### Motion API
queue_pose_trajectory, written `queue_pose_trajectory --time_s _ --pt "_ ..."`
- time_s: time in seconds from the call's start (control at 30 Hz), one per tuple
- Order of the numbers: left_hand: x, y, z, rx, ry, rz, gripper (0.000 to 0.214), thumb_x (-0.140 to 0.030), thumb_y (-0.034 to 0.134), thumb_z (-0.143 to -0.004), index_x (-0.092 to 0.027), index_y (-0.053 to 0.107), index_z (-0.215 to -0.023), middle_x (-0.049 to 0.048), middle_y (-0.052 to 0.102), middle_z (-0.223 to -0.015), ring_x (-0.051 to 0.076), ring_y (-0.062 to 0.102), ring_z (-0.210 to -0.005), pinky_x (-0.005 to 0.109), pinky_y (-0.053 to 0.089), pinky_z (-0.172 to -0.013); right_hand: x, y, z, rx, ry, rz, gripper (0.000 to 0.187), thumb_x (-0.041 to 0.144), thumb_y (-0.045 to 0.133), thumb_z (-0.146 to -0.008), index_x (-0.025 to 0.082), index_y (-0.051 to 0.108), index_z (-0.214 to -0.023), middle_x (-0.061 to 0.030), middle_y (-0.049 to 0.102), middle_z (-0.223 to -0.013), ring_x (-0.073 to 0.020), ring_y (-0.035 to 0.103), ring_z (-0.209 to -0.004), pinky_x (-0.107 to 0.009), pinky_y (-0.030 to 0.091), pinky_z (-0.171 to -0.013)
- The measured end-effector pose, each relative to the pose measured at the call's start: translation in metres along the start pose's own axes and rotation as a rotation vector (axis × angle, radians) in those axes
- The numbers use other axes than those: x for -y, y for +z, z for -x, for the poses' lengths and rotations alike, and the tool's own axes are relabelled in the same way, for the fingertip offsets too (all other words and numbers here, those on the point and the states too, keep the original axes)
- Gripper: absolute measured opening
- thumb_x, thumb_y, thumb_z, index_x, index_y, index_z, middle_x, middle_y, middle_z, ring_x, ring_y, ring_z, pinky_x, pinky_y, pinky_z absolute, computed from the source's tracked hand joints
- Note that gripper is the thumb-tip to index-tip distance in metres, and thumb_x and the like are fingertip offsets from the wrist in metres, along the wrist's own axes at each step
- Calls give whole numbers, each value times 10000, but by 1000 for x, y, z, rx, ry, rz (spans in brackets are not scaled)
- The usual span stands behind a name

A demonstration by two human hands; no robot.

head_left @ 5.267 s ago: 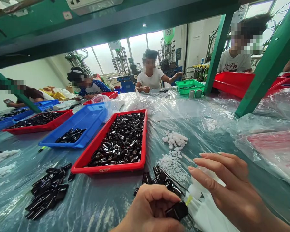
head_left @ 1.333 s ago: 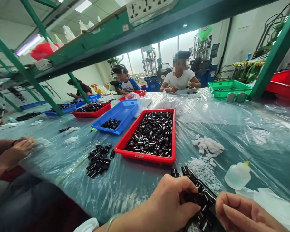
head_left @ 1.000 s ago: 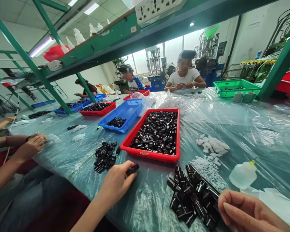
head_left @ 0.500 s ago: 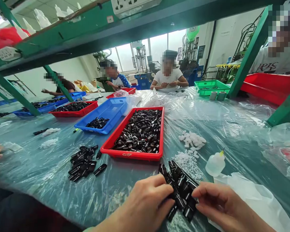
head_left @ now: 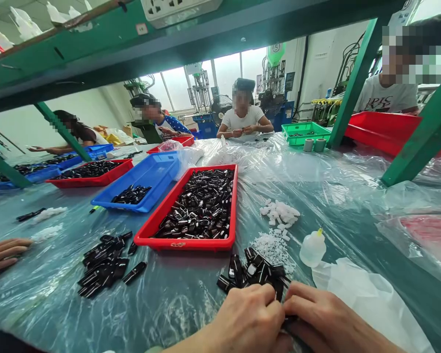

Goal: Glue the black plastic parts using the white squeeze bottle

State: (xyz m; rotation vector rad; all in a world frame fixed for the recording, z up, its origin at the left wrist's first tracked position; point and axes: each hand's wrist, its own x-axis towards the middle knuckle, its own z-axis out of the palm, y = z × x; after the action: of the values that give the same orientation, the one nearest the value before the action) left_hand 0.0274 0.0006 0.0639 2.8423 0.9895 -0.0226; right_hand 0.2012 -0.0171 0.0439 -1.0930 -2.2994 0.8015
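Note:
My left hand [head_left: 248, 316] and my right hand [head_left: 325, 321] meet at the near edge of the table, fingers curled and pinched together over a small black plastic part [head_left: 289, 320] that is mostly hidden between them. Just beyond my fingers lies a heap of black parts [head_left: 253, 272]. Past that heap stands a red tray [head_left: 147, 234] full of the same black parts. White plastic bits [head_left: 275, 245] and a small squeeze bottle [head_left: 312, 249] with a yellow tip lie to the right of the heap.
Another pile of black parts [head_left: 103, 264] lies to the left, near another person's hand [head_left: 2, 255]. A blue tray [head_left: 147, 174], further red trays and a green tray [head_left: 301, 131] stand farther back. Several people sit around the plastic-covered table [head_left: 353, 196]. Green shelf posts [head_left: 415, 127] rise at right.
My left hand set a black part by the left pile, then came back to the near heap. Both hands have closed together on a part; the view has shifted right.

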Motion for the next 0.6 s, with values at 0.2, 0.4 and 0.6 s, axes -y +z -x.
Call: queue_pose_trajectory --time_s 0.2,0.4,0.6 --pt "7 11 2 -160 -5 241 121 -163 646 -715 -110 694 -813 46 667 -625 144 604 -523 215 390 -469 1 -7 0 -86 78 -81 94 181 580 -813 230 652 -780 5 661 -690 -132 611 -611 -218 452 -576" --pt "11 9 5 -220 -52 601 102 -79 645 -634 -152 696 -686 3 592 -524 113 508 -481 191 351 -462 5 -13 2 -136 161 -243 124 289 576 -815 280 692 -773 4 687 -683 -166 625 -635 -261 457 -612" --pt "9 -3 8 -177 -228 853 54 -91 683 -611 -133 658 -633 -46 451 -495 77 420 -463 179 316 -466 0 -17 -5 1 336 -554 195 341 555 -826 205 650 -723 0 609 -603 -127 554 -575 -227 428 -541"
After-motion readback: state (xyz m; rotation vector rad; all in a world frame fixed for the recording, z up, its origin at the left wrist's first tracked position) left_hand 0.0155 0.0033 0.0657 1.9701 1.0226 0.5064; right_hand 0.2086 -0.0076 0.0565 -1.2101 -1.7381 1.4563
